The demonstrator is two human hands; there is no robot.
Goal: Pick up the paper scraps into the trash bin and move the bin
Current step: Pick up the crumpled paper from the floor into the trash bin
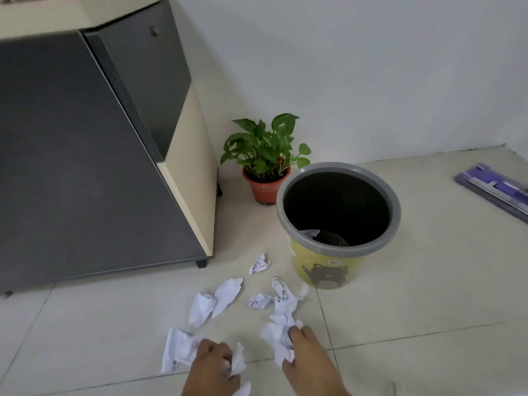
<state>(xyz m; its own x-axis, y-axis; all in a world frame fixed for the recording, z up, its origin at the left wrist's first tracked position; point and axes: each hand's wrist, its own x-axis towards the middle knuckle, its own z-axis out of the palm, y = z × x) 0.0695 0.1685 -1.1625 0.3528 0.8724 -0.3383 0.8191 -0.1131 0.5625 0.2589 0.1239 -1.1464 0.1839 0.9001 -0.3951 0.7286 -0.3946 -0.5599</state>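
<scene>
Scraps (225, 298) mostly lie on the floor (414, 295) before the bin (338, 224), one inside, while left hand (213, 367) and right hand (307, 352) each pinch crumpled paper, bin unmoved.

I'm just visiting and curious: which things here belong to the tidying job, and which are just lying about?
Part of the job:
- paper scraps on the floor
- scrap in the left hand
- scrap under the right hand
- bin, one scrap already inside

Just lying about:
- plant
- cabinet
- purple mop head
</scene>
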